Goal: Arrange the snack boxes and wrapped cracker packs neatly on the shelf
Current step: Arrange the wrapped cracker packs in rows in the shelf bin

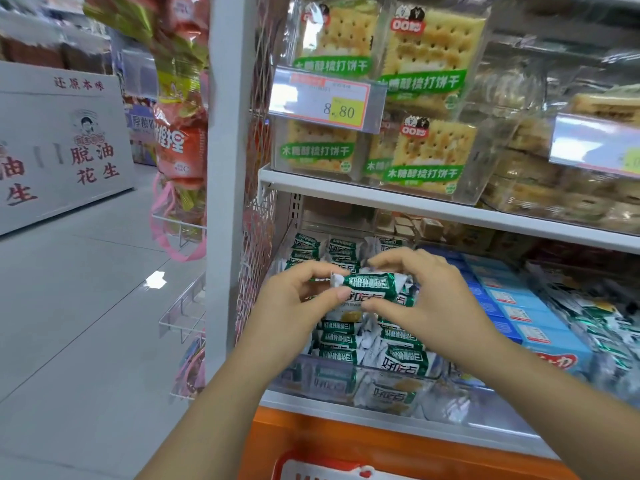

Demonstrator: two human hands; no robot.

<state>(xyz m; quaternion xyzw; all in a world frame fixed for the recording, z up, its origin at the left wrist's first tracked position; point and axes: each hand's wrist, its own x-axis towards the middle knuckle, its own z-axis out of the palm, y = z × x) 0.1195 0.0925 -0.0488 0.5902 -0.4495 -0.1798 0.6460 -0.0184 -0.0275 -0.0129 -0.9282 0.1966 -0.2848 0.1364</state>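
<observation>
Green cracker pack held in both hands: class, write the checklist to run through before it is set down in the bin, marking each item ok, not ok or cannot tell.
1. Grip: the left hand and the right hand each pinch one end of the green cracker pack: ok.
2. Pack held roughly level: ok.
3. Packs in the bin in tidy rows: the left ones line up, the front right ones lie tilted: not ok.
4. Free gap under the held pack: hidden by the hands: cannot tell.
5. Clear bin wall upright, holding the packs in: ok.
6. Blue boxes beside the bin stand in a row: ok.
</observation>
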